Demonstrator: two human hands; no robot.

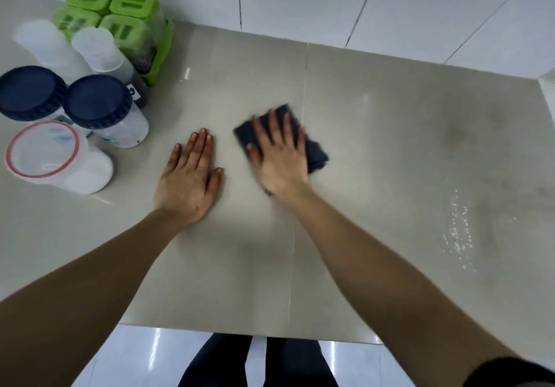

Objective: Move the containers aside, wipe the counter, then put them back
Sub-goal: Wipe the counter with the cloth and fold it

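Observation:
My right hand [279, 155] presses flat on a dark blue cloth [315, 154] in the middle of the beige counter [390, 146]; the hand is motion-blurred. My left hand [189, 182] lies flat on the counter beside it, fingers together, holding nothing. The containers are bunched at the far left: two jars with dark blue lids [99, 100], a clear tub with a red-rimmed lid [43, 149], two tall frosted white-lidded jars [97, 47], and green-lidded boxes in a green rack [132, 5].
A white tiled wall [330, 2] runs along the back of the counter. Wet streaks [459, 227] glisten on the counter at the right. The counter's front edge [240, 331] is near my legs, with glossy white floor below.

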